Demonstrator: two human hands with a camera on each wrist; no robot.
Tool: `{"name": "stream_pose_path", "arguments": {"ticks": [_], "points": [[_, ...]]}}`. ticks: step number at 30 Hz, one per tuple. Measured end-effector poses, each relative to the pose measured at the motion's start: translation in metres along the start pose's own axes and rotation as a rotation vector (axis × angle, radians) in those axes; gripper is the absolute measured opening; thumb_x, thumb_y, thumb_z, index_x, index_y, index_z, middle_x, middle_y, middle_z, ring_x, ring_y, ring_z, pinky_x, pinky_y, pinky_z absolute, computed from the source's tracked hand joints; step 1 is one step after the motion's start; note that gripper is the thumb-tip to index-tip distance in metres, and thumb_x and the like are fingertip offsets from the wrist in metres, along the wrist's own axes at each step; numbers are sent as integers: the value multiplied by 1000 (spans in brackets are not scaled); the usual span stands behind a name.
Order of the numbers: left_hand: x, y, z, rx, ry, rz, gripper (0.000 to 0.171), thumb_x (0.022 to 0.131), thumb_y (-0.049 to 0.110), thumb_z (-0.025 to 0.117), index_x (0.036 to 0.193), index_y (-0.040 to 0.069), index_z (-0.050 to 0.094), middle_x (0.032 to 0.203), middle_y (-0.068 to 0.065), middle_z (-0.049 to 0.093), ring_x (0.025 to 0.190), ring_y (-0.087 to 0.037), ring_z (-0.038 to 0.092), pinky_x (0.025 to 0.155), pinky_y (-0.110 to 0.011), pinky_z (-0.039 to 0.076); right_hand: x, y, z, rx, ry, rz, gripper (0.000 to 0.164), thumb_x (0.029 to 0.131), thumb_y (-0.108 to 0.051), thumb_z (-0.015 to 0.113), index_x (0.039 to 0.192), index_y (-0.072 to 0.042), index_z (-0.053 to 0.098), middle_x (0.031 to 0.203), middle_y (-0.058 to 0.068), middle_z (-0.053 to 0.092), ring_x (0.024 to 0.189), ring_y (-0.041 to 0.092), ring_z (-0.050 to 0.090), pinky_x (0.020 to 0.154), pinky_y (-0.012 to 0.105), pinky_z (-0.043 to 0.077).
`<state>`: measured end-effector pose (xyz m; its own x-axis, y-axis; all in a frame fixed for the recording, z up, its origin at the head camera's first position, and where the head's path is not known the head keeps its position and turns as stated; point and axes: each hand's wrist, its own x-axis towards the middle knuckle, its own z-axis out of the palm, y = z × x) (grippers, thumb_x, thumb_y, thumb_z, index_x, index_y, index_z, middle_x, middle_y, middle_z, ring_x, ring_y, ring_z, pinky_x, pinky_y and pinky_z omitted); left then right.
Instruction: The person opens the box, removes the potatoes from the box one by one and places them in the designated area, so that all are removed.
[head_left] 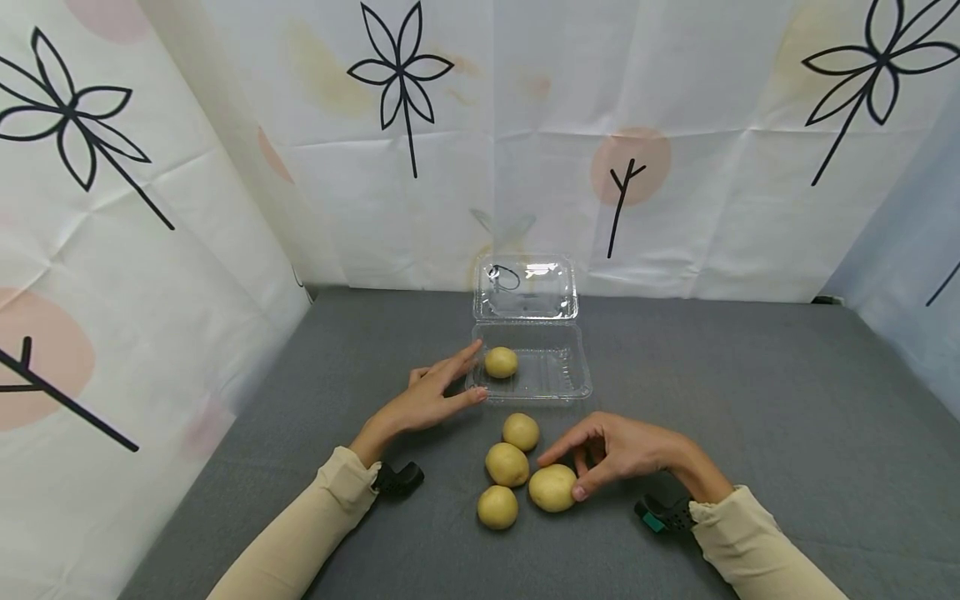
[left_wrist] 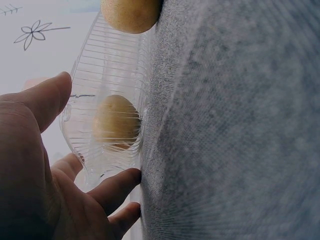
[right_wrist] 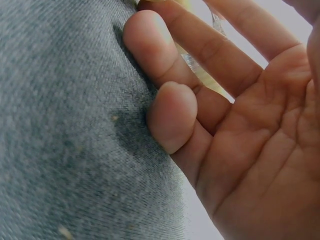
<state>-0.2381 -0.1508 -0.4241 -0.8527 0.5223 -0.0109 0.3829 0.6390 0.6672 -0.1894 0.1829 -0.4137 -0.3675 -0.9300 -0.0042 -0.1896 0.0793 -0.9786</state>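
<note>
A clear plastic clamshell container (head_left: pixel 555 385) stands with its lid (head_left: pixel 525 293) raised at the back, and one potato (head_left: pixel 501 362) lies in its left part. My left hand (head_left: pixel 427 402) is at the container's left side, fingers spread and extended, with thumb and fingertips at its wall. In front of the container, my right hand (head_left: pixel 626 446) pinches a potato (head_left: pixel 552 488) between thumb and index finger, on or close to the cloth. In the right wrist view, the other fingers (right_wrist: pixel 172 117) are curled near the cloth, and that potato is mostly hidden.
Left of the held potato, more potatoes form a rough column: a far one (head_left: pixel 521 432), a middle one (head_left: pixel 507 464) and a near one (head_left: pixel 497 507). Grey cloth (head_left: pixel 750 400) covers the table. A patterned white curtain (head_left: pixel 450 208) hangs behind and at the sides.
</note>
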Motion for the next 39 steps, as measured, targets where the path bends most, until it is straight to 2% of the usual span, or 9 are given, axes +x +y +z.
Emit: {"name": "stream_pose_path", "arguments": {"ticks": [4, 9, 13, 20, 24, 32, 35, 39], "points": [[1, -1, 0, 2, 0, -8, 80, 101, 58, 54, 165, 36, 12, 162, 3, 42, 155, -27, 26, 105, -53, 15, 0, 1, 0, 3, 0, -6, 49, 92, -5, 75, 136, 9, 60, 102, 31, 70, 74, 2, 63, 64, 23, 53], [0, -1, 0, 6, 5, -5, 80, 101, 58, 54, 165, 35, 12, 161, 3, 43, 154, -26, 27, 104, -53, 16, 1, 1, -1, -1, 10, -20, 49, 93, -5, 74, 137, 9, 59, 122, 27, 70, 77, 1, 65, 66, 23, 54], [0, -1, 0, 8, 10, -4, 80, 101, 57, 54, 165, 35, 12, 161, 3, 43, 154, -26, 27, 105, -52, 15, 1, 0, -1, 3, 29, -24, 48, 93, -4, 74, 136, 10, 59, 132, 30, 63, 80, 2, 66, 69, 25, 56], [0, 0, -1, 5, 14, 2, 80, 101, 57, 55, 165, 34, 13, 161, 1, 44, 155, -26, 27, 105, -53, 16, 1, -3, -2, -46, 68, -51, 44, 95, -3, 71, 136, 10, 59, 131, 32, 63, 82, 1, 66, 72, 27, 56], [-1, 1, -2, 3, 14, -1, 80, 101, 57, 55, 165, 34, 13, 161, 1, 44, 155, -25, 26, 106, -53, 15, 1, -5, -3, -131, 146, -69, 41, 95, -4, 71, 133, 8, 63, 126, 29, 67, 82, 3, 66, 70, 27, 55], [0, -1, 1, 2, 14, 5, 81, 101, 58, 54, 165, 32, 13, 162, 2, 42, 155, -28, 27, 105, -54, 16, 1, -9, -7, -232, 385, -83, 33, 94, -5, 72, 126, 3, 69, 116, 29, 71, 78, 13, 70, 63, 31, 55], [0, -1, 2, -5, 13, 8, 80, 101, 57, 55, 165, 32, 13, 162, 2, 42, 155, -28, 27, 105, -55, 15, 4, -11, -9, -262, 471, -102, 30, 94, -4, 72, 123, 0, 71, 111, 23, 74, 76, 12, 69, 61, 29, 52], [0, 0, 2, -10, 13, 9, 80, 101, 56, 55, 165, 32, 14, 161, 1, 43, 155, -29, 27, 106, -56, 14, 9, -14, -12, -306, 544, -140, 29, 93, -2, 73, 122, 0, 72, 107, 8, 77, 73, 12, 66, 60, 29, 49]]}}
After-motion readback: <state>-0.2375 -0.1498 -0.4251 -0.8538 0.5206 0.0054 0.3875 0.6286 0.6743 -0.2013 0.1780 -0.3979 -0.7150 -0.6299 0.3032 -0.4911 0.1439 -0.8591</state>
